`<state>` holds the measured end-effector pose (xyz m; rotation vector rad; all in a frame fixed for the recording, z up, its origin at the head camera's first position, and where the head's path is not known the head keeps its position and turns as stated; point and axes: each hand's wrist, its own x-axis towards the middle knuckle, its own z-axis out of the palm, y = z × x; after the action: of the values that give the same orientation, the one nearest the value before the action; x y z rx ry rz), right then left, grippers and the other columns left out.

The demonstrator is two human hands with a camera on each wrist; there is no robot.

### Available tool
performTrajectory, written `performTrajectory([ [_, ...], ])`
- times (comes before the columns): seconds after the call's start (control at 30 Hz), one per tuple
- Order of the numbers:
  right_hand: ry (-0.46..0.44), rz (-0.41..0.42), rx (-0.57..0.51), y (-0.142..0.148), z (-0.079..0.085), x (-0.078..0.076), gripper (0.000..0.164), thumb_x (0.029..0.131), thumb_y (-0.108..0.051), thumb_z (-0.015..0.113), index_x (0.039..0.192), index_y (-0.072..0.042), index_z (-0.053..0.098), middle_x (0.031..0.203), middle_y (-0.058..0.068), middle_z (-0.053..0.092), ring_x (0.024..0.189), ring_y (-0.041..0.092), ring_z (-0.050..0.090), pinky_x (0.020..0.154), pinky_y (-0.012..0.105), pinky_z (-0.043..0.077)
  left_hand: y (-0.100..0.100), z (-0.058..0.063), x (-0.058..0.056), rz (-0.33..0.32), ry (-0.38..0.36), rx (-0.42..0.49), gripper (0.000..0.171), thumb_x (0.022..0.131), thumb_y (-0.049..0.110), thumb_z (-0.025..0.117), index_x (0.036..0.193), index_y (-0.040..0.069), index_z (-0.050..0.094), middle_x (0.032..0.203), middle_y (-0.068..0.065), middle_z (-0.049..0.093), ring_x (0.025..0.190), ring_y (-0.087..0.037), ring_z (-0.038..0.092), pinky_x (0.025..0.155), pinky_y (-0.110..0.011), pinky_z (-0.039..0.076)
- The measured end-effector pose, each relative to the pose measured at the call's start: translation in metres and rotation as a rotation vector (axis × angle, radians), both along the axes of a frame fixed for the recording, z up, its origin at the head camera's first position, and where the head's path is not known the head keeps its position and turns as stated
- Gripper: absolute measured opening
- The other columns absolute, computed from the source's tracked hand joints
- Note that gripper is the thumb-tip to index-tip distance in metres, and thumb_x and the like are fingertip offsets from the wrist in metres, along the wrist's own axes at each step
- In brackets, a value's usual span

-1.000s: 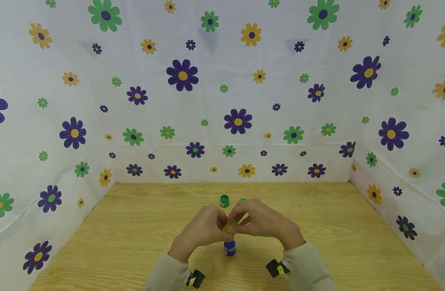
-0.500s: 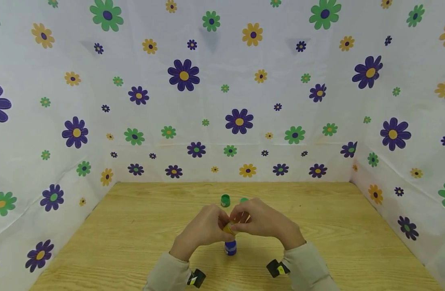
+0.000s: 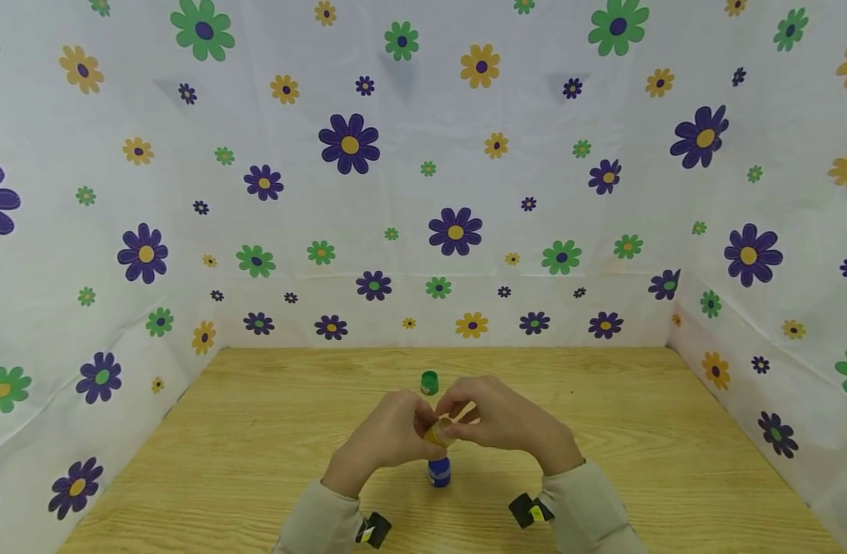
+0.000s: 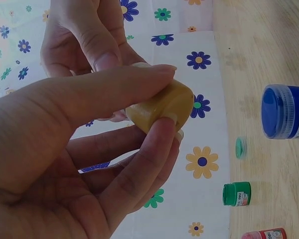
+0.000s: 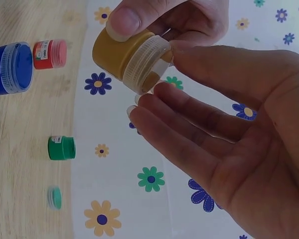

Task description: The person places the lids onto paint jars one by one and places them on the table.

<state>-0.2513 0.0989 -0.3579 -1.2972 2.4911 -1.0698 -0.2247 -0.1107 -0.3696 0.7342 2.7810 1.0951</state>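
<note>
Blue jar (image 3: 439, 472) upright, nearest. Above, left hand (image 3: 388, 432) grips yellow jar (image 4: 162, 106), tilted mid-air; right hand (image 3: 502, 419) fingertips pinch its clear lid (image 5: 143, 60). Best hold jar still, turn lid squarely; thread fit hard to make out. Farther, green lid (image 5: 55, 197), visible half a second ago from the head, is now hidden there behind right hand.

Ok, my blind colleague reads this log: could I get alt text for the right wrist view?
A left hand holds a yellow jar while the right hand pinches its clear lid. On the wooden table are a blue jar, a red jar, a green jar and a separate green lid.
</note>
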Motion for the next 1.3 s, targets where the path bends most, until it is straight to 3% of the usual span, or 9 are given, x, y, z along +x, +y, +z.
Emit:
performTrajectory([
  [0.37, -0.026, 0.033, -0.008, -0.0021, -0.0016, -0.0001, 0.017, 0.091, -0.001, 0.075, 0.106, -0.008, 0.075, 0.108, 0.004, 0.072, 0.108, 0.021, 0.069, 0.090, 0.027, 0.060, 0.0000, 0.0018, 0.0012, -0.012, 0.002, 0.007, 0.021, 0.075, 0.007, 0.090, 0.092, 0.002, 0.078, 0.085, -0.006, 0.077, 0.071, -0.011, 0.065, 0.063, -0.023, 0.054],
  [0.8, 0.002, -0.022, 0.034, -0.0028, -0.0015, 0.0010, 0.012, 0.096, -0.015, 0.074, 0.106, -0.009, 0.076, 0.100, 0.001, 0.073, 0.091, 0.008, 0.068, 0.080, 0.018, 0.057, -0.0004, -0.0004, -0.0006, -0.011, 0.002, 0.006, 0.015, 0.075, 0.008, 0.088, 0.087, 0.006, 0.079, 0.072, 0.002, 0.071, 0.063, -0.008, 0.054, 0.057, -0.023, 0.047],
  [1.3, 0.012, -0.022, 0.050, -0.0028, -0.0020, 0.0001, 0.015, 0.097, -0.017, 0.073, 0.108, -0.009, 0.076, 0.101, 0.001, 0.075, 0.089, 0.007, 0.069, 0.078, 0.017, 0.056, -0.0001, -0.0009, -0.0005, -0.023, 0.008, 0.016, 0.015, 0.075, 0.007, 0.088, 0.088, 0.005, 0.080, 0.074, 0.001, 0.073, 0.063, -0.009, 0.054, 0.057, -0.023, 0.047],
])
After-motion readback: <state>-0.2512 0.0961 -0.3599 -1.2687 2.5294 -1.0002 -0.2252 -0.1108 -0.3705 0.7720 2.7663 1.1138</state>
